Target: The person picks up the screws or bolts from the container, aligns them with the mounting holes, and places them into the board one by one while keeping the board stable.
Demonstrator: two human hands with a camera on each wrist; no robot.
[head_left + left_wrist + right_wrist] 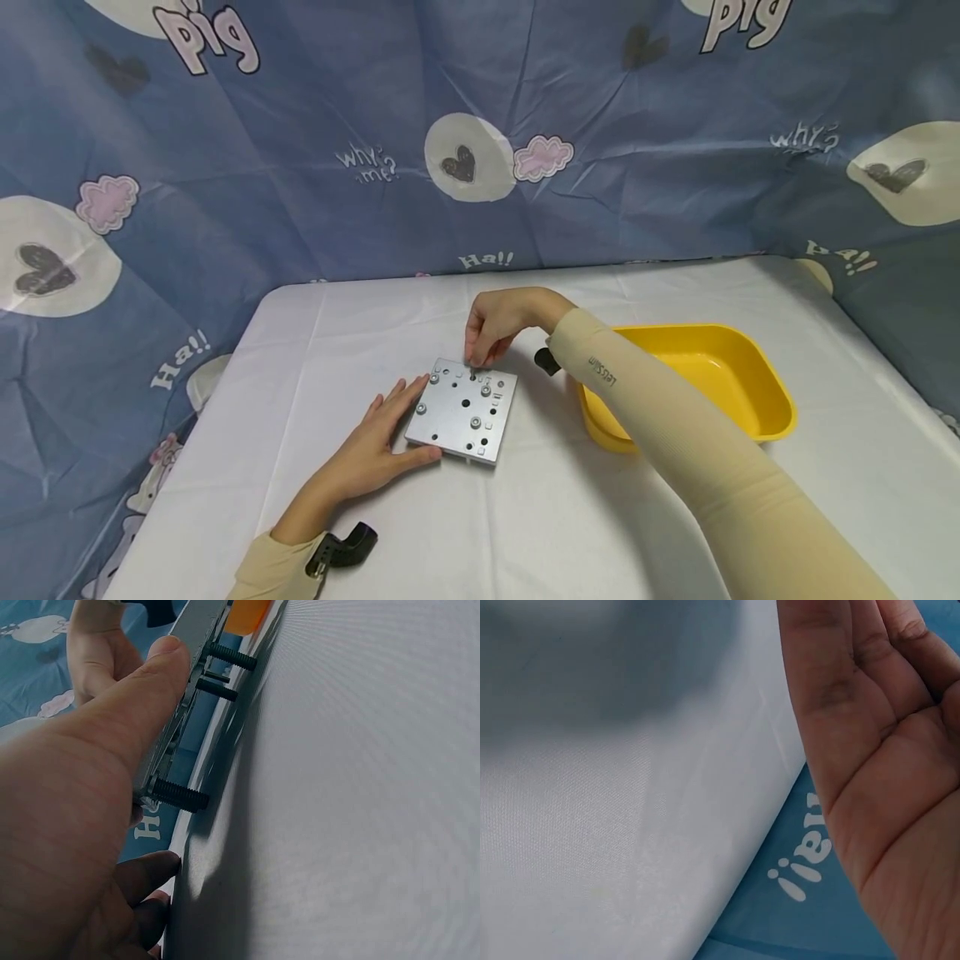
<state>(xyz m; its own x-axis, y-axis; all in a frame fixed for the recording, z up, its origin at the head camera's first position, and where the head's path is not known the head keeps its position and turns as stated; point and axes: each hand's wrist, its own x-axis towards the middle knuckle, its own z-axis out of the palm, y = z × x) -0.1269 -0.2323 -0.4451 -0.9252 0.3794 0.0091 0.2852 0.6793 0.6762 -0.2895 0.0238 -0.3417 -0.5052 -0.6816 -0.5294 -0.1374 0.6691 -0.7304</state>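
A square silver metal plate [450,417] with several holes lies on the white table, raised on bolts through it. Threaded bolt shanks [178,795] stick out beneath it in the left wrist view. My left hand [375,454] touches the plate's near left corner with straight, spread fingers, thumb along the front edge. At the far edge, my right hand [495,325] pinches a small screw [472,373] over a hole; the fingers hide most of it. Socket-head bolts [476,422] sit in other holes. The right wrist view shows the right hand's palm [900,750], not the screw.
A yellow plastic bin [780,417] stands to the right, partly behind my right forearm [675,442]. A blue patterned curtain [360,208] hangs behind the table [360,333]. Wrist cameras [352,546] are strapped on.
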